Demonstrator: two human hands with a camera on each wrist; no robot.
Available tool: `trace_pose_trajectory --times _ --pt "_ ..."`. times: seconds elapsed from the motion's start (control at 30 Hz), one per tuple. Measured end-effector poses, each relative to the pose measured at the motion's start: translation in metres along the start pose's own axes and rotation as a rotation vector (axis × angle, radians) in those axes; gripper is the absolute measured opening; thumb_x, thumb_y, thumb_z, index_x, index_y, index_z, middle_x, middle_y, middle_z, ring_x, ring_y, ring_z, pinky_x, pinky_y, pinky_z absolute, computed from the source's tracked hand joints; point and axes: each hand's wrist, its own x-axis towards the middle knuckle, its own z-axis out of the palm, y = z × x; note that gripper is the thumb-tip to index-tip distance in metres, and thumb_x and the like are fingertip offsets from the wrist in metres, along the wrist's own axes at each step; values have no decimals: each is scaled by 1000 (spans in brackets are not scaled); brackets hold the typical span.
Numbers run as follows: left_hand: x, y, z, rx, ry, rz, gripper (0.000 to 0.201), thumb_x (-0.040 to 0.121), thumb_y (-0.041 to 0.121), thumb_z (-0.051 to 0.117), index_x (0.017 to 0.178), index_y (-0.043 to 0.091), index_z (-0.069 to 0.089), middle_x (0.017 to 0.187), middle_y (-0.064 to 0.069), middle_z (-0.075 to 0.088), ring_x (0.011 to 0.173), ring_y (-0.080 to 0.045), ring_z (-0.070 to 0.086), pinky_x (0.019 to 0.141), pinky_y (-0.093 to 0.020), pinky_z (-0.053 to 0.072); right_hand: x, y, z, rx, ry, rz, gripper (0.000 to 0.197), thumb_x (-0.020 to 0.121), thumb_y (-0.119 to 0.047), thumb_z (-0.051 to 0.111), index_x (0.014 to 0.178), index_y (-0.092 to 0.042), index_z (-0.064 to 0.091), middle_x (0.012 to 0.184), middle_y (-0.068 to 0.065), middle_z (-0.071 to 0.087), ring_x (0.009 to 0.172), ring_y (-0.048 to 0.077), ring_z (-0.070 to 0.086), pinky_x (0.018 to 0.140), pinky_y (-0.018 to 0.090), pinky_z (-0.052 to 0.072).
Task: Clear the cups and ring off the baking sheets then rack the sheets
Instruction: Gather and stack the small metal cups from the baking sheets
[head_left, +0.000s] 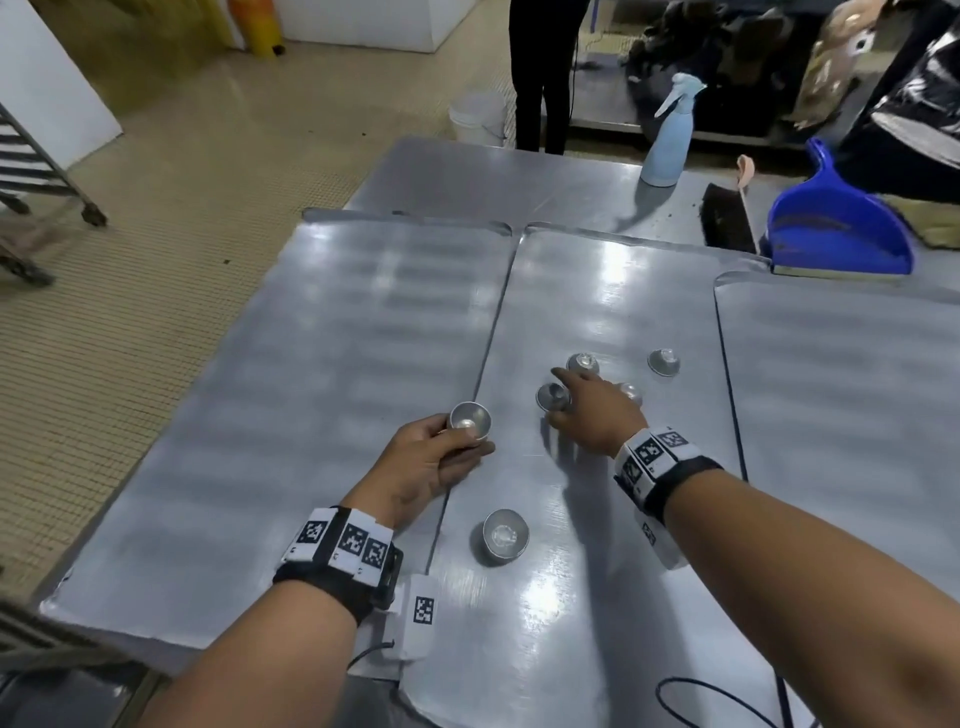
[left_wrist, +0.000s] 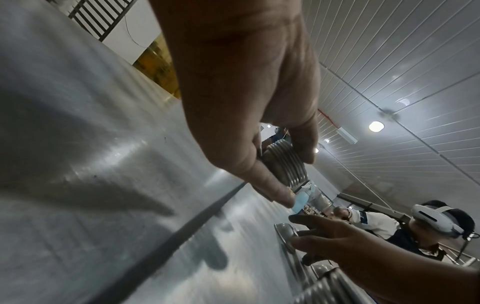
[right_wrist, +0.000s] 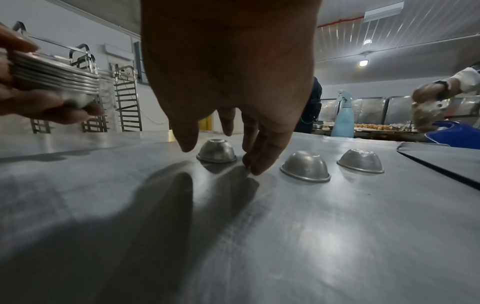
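At centre left of the head view, a nested stack of cups (head_left: 470, 420) is gripped by the left hand (head_left: 426, 465), held over the seam between the left baking sheet (head_left: 311, 364) and the middle baking sheet (head_left: 597, 597). Just right of it, the right hand (head_left: 592, 410) is spread loosely over an upturned cup (head_left: 552, 397), nothing yet grasped. That cup is best pinched by its sides, lifted straight, turned and dropped into the stack. Three upturned cups beyond and one upright cup (head_left: 503, 535) lower down remain.
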Motion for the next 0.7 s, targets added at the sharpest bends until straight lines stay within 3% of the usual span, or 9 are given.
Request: trace_pose_trajectory --times 0.13,0.2,0.27,0.33,0.4,0.5,0.57,0.7 --pt "5 1 -10 -15 -4 -13 30 93 9 70 121 3 66 118 -18 74 110 -25 73 75 -20 57 8 -1 8 -48 30 4 50 92 -30 57 141 -22 49 136 10 52 120 34 53 93 39 46" --pt "8 2 -13 -29 -11 -13 33 91 8 72 123 1 65 119 -19 73 112 -26 72 82 -22 58 7 -1 11 -12 93 7 35 92 -21 55 127 -17 57 126 9 55 111 33 57 80 34 39" --pt "10 3 -15 -34 -19 -14 35 90 7 73 123 0 65 119 -20 73 112 -26 72 84 -22 58 4 -2 14 38 143 7 28 91 -15 57 119 -15 60 120 9 59 104 32 60 76 31 34" --pt "12 2 -15 -37 -23 -10 35 89 6 73 123 0 65 118 -20 73 111 -26 72 81 -21 58 2 -1 15 117 186 1 23 87 -13 57 110 -14 60 110 7 63 98 31 62 77 33 41" --pt "13 1 -14 -42 -26 -10 35 90 7 73 122 -1 65 118 -21 73 110 -26 73 78 -20 58 -1 0 16 186 207 -7 28 85 -14 57 114 -15 59 111 7 64 100 31 63 84 35 47" --pt "14 1 -11 -20 -33 -21 34 91 9 72 122 1 65 117 -20 74 109 -26 73 75 -20 58 -8 1 19 253 226 -41 53 87 -14 60 139 -14 50 136 10 54 114 28 59 93 28 43" --pt "14 1 -9 -12 -35 -22 33 91 10 72 122 1 66 116 -20 74 108 -26 73 73 -20 57 -11 2 21 275 257 -67 48 87 -13 62 134 -14 54 134 9 51 112 26 57 88 24 38" --pt "13 0 -6 -12 -39 -22 34 91 9 72 123 0 65 117 -20 74 109 -27 73 73 -20 58 -14 9 27 308 274 -45 33 82 -19 70 113 -17 59 113 0 54 97 18 56 78 25 37"
